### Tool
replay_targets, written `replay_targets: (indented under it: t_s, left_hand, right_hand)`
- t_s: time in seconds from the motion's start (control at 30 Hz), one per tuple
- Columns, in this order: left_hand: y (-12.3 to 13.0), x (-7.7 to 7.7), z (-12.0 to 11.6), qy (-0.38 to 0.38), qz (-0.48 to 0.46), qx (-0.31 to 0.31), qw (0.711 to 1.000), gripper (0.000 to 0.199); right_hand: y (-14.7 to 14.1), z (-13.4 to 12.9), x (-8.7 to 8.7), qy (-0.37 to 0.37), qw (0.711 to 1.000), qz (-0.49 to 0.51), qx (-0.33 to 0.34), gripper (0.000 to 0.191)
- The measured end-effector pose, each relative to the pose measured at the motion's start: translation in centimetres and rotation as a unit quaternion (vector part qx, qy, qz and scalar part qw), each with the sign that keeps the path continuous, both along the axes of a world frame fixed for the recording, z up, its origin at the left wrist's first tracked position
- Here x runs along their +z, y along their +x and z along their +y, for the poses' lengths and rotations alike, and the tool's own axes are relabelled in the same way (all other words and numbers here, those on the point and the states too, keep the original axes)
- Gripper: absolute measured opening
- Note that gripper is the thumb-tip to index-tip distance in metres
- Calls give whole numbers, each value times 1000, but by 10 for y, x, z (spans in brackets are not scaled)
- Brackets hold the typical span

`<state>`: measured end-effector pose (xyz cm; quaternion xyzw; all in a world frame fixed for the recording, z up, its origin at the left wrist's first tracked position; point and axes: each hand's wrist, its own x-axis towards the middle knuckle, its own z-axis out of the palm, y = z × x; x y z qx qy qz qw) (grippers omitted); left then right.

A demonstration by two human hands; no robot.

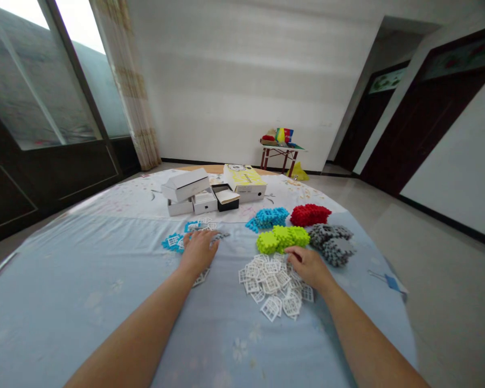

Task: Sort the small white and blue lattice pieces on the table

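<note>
My left hand (200, 252) lies palm down over a small cluster of pieces, its fingers stretched out and apart. Around it are blue interlocking plastic pieces (170, 242), some with white window-frame pieces on them. A few white pieces (202, 277) show beside the wrist. My right hand (308, 265) is at the upper right of a loose heap of white window-frame pieces (269, 283). Its fingers are curled together near the lime-green interlocking pieces (283, 238); whatever is between the fingertips is hidden. Grey interlocking pieces (337, 249) sit just right of that hand.
Behind the green stack are blue (268, 217) and red (310, 215) interlocking pieces. White boxes (186, 185), a black box (225, 198) and a yellow-and-white box (244, 180) stand farther back. A blue-tagged item (393, 282) lies by the cloth-covered table's right edge.
</note>
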<state>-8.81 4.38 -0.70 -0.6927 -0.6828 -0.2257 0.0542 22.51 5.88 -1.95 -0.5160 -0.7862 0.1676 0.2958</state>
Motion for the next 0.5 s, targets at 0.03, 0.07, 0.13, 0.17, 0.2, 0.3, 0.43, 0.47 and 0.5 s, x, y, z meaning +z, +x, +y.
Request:
replay_targets:
  t_s: [0.03, 0.07, 0.13, 0.17, 0.2, 0.3, 0.43, 0.47, 0.5]
  left_hand:
    - [0, -1, 1, -5, 15, 4, 1000, 32]
    - [0, -2, 2, -12, 26, 8, 1000, 33]
    - [1, -3, 3, -22, 41, 16, 999, 33]
    - [1, -3, 5, -25, 47, 19, 998, 33]
    - [1, -4, 6, -25, 51, 24, 998, 33]
    - [-1, -6, 11, -26, 59, 31, 997, 34]
    - [-3, -7, 13, -23, 53, 45, 997, 30]
    - [-3, -7, 13, -17, 50, 48, 997, 29]
    - [-2, -7, 13, -9, 47, 50, 998, 27]
  right_hand:
    - [0, 0, 0, 0, 1000, -1, 1, 32]
    - [-1, 1, -1, 3, 1000, -2, 2, 31]
    - [-1, 1, -1, 13, 1000, -5, 5, 30]
    - [-1, 1, -2, 17, 1000, -6, 7, 29]
    - [-1, 2, -2, 19, 1000, -6, 8, 29]
    - [-3, 1, -1, 20, 1000, -8, 9, 28]
    - [-6, 0, 2, 21, 1000, -13, 6, 28]
    - [-6, 0, 2, 22, 1000, -14, 6, 27]
    - [-7, -1, 3, 24, 1000, -14, 7, 27]
